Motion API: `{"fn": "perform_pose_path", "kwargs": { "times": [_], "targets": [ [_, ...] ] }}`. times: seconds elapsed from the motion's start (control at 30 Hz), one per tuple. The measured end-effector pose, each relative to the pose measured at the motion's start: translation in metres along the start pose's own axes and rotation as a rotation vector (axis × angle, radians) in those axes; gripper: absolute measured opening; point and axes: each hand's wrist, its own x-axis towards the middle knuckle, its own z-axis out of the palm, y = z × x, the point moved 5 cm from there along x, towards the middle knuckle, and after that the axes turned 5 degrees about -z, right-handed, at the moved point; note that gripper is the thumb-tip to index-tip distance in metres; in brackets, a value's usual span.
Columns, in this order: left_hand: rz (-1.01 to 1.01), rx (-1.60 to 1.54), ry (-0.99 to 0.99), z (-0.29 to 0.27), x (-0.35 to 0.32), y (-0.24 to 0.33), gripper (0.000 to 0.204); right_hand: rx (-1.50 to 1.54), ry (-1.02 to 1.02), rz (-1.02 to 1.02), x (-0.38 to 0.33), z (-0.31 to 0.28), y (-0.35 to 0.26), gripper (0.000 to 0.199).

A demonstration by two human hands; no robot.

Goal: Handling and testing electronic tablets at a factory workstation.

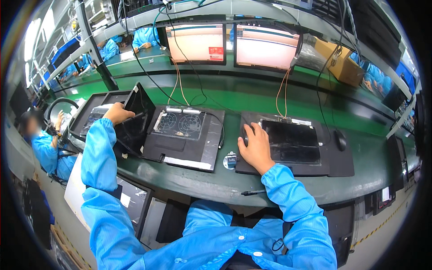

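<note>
At the left, my left hand (119, 113) is closed at the top edge of a dark glossy panel (134, 130), which stands tilted beside a black compartment tray (100, 98); its fingertips are partly hidden. My right hand (257, 148) rests over a black computer mouse (245, 133), fingers curled round it. Just right of that hand, a black flat screen panel (293, 142) lies on a dark mat, with a cable at its top edge. Between the hands, a black plate with two printed circular patterns (179, 123) lies on another dark mat.
Two lit monitors (195, 44) stand behind the green bench (216, 175). A second black mouse (339, 140) sits at right. A small blue-and-white device (230, 160) and a pen (253, 192) lie near the front edge. Cables hang from the overhead frame. A co-worker (49, 144) sits at far left.
</note>
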Motion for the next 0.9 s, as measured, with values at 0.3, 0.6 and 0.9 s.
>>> {"fn": "perform_pose_path", "kwargs": {
  "times": [0.3,0.6,0.9],
  "targets": [
    [0.139,-0.341,0.144,-0.026,-0.057,-0.009,0.036,0.257,0.025,-0.386,0.045,-0.003,-0.042,0.024],
    [0.107,-1.776,0.324,0.033,-0.246,-0.049,0.045,-0.033,-0.376,-0.706,0.064,0.039,-0.046,0.022],
    [-0.030,-2.100,-0.123,0.127,-0.297,-0.023,0.039,-0.028,-0.558,-0.837,0.051,0.047,-0.031,0.023]
  ]
}}
